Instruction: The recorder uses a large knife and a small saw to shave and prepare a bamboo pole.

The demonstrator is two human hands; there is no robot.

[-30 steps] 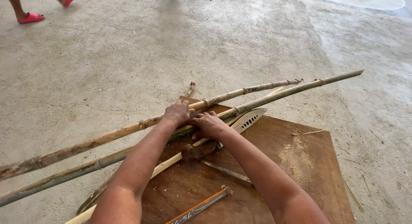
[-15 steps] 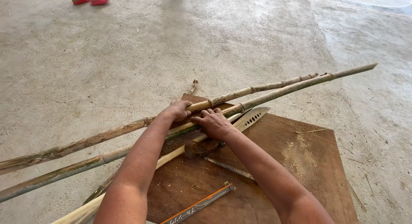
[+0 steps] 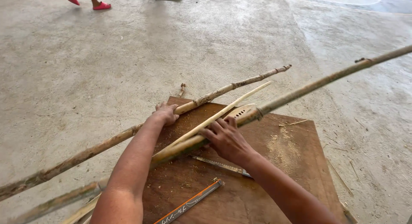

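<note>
My left hand (image 3: 166, 113) grips a long mottled bamboo pole (image 3: 214, 94); my right hand (image 3: 226, 139), fingers spread, presses a greenish bamboo pole (image 3: 300, 91) onto the brown wooden board (image 3: 296, 164).

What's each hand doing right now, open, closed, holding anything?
Left hand: closed over the mottled bamboo pole, gripping it.
Right hand: open, fingers spread, pressing on the long bamboo pole over the wooden board.

Bamboo poles (image 3: 223, 91) rough, matt, mottled; wooden board (image 3: 274, 172) brown, dusty with sawdust; concrete floor (image 3: 128, 56) grey, coarse.
</note>
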